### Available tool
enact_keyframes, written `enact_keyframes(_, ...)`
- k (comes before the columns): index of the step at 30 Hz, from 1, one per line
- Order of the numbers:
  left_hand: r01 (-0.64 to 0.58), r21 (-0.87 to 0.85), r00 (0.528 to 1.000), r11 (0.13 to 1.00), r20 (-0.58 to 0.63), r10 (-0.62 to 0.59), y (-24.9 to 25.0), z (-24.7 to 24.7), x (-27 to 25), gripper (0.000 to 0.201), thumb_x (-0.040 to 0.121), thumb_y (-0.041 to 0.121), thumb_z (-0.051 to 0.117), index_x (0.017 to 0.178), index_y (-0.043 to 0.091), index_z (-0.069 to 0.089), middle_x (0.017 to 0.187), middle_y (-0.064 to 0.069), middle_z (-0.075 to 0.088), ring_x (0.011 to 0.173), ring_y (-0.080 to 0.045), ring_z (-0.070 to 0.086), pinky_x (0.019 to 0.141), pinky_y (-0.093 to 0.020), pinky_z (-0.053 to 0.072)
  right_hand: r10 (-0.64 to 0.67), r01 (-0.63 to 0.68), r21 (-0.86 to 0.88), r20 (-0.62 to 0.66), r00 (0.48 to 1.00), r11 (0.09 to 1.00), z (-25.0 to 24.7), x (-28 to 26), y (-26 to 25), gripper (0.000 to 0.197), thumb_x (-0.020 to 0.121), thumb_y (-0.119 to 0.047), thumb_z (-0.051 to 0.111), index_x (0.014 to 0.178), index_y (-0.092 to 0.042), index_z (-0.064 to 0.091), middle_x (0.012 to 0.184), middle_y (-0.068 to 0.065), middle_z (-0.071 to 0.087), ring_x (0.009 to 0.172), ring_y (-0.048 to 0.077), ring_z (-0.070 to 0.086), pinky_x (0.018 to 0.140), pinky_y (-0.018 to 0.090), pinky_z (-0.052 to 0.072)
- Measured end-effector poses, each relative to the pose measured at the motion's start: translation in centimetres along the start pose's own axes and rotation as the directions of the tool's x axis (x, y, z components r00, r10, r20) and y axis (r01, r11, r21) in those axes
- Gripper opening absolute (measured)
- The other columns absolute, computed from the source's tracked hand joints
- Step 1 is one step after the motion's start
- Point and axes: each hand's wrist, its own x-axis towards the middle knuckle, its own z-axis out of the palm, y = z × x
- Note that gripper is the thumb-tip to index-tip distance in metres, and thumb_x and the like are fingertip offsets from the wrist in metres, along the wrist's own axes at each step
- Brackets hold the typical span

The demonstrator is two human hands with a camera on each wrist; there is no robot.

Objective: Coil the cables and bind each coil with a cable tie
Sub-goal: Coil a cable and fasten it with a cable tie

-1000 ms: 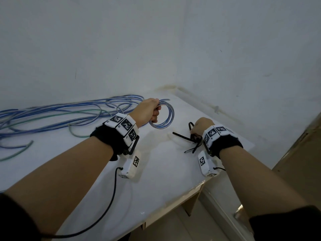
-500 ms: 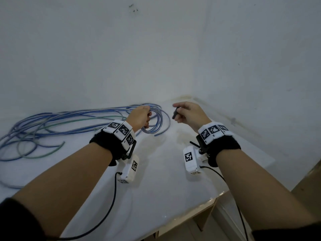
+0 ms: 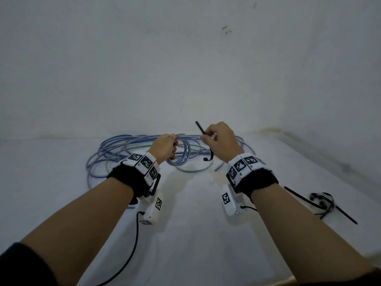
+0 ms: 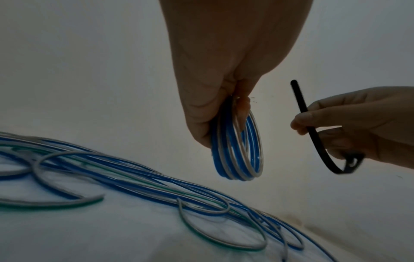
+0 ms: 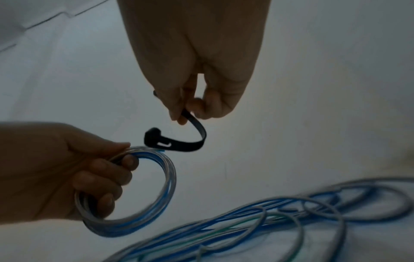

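White walls, white table (image 3: pixel 185 234), and both hands are up over it. Left hand (image 3: pixel 164 148) curls round the blue-and-clear coil (image 5: pixel 134 191), gripping its near rim so the ring hangs upright, open centre facing right. Right hand (image 3: pixel 221 142) pinches a black cable tie (image 4: pixel 313 134) just beside it, apart, tail up, head curled low toward the coil. Judging by that, the tie threads leftward through the ring. Behind lie loose cables (image 3: pixel 127 149); spare ties (image 3: pixel 321 205) sit far right.

Dim white walls (image 3: pixel 185 69), white table (image 3: pixel 195 234)
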Motion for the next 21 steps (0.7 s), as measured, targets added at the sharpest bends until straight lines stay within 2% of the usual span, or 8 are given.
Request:
enact_keyframes(1,-0.003,0.006,1.000,1.000,-0.011,0.003,0.0,-0.6,-0.1,0.036,0.102,0.021,0.026,0.068,0.012,0.036,0.057,-0.002,0.028,0.030,-0.006,0.026,0.045,-0.023,0.025,0.046,-0.045,0.083,-0.014,0.999,0.996,0.6,0.3,-0.5,0.011,0.089,-0.014,0.059,0.089,-0.004,0.064,0.082,0.005,0.056,0.075,0.013,0.049,0.067,0.019,0.033)
enact_keyframes(2,-0.006,0.009,1.000,1.000,-0.025,0.006,0.0,-1.3,-0.2,0.035,0.102,0.021,0.027,0.069,0.012,0.037,0.057,-0.001,0.029,0.031,-0.006,0.026,0.046,-0.024,0.026,0.099,-0.096,0.202,-0.004,0.995,0.975,1.0,0.5,-1.1,0.008,0.091,-0.011,0.055,0.090,-0.006,0.062,0.078,0.004,0.058,0.066,0.010,0.052,0.064,0.020,0.037)
enact_keyframes(4,-0.016,0.009,0.999,1.000,-0.051,0.016,0.0,-2.5,-0.3,0.033,0.101,0.021,0.028,0.070,0.013,0.037,0.058,-0.001,0.031,0.033,-0.007,0.028,0.046,-0.025,0.027,0.158,-0.165,0.404,0.050,0.986,0.900,1.9,0.8,-2.2,0.011,0.092,-0.005,0.048,0.092,-0.008,0.059,0.067,0.004,0.060,0.045,0.004,0.049,0.050,0.019,0.041)
enact_keyframes(5,-0.022,0.010,0.998,1.000,-0.062,0.022,0.0,-3.2,-0.3,0.033,0.101,0.021,0.028,0.070,0.013,0.037,0.058,-0.001,0.032,0.034,-0.008,0.028,0.046,-0.025,0.028,0.155,-0.174,0.453,0.081,0.985,0.874,2.4,1.0,-2.8,0.011,0.093,-0.004,0.048,0.093,-0.008,0.059,0.065,0.004,0.059,0.041,0.004,0.049,0.046,0.019,0.042)
enact_keyframes(10,-0.077,0.020,0.991,0.997,-0.108,0.079,-0.1,-5.1,-0.3,0.034,0.101,0.019,0.028,0.070,0.011,0.038,0.057,-0.003,0.030,0.045,-0.015,0.027,0.048,-0.026,0.027,0.057,-0.176,0.561,0.223,0.973,0.809,4.2,1.4,-5.4,0.006,0.093,-0.005,0.054,0.092,-0.002,0.059,0.066,0.009,0.060,0.047,0.012,0.059,0.048,0.022,0.050)
enact_keyframes(12,-0.091,0.009,0.990,0.996,-0.110,0.092,-0.1,-5.6,-0.4,0.034,0.101,0.018,0.028,0.070,0.011,0.038,0.056,-0.003,0.029,0.042,-0.013,0.027,0.046,-0.025,0.026,0.033,-0.180,0.592,0.250,0.968,0.786,4.8,1.4,-6.2,0.004,0.093,-0.004,0.054,0.091,-0.002,0.057,0.068,0.011,0.060,0.051,0.016,0.062,0.052,0.025,0.054)
enact_keyframes(16,-0.103,0.021,0.989,0.994,-0.103,0.105,-0.5,-6.4,-0.6,0.036,0.101,0.018,0.029,0.068,0.009,0.041,0.055,-0.003,0.034,0.034,-0.008,0.030,0.045,-0.023,0.027,0.037,-0.190,0.688,0.231,0.972,0.701,5.9,1.9,-7.5,0.011,0.093,0.002,0.051,0.084,-0.005,0.053,0.077,0.015,0.061,0.062,0.018,0.068,0.064,0.027,0.058)
enact_keyframes(21,-0.075,0.041,0.988,0.996,-0.132,0.079,-0.7,-7.5,-0.7,0.038,0.100,0.020,0.028,0.072,0.006,0.049,0.047,0.002,0.041,0.030,-0.006,0.033,0.041,-0.020,0.032,-0.010,-0.131,0.757,0.179,0.984,0.640,6.9,2.0,-8.6,0.015,0.092,0.007,0.048,0.084,-0.005,0.053,0.086,0.017,0.060,0.071,0.016,0.071,0.070,0.025,0.058)
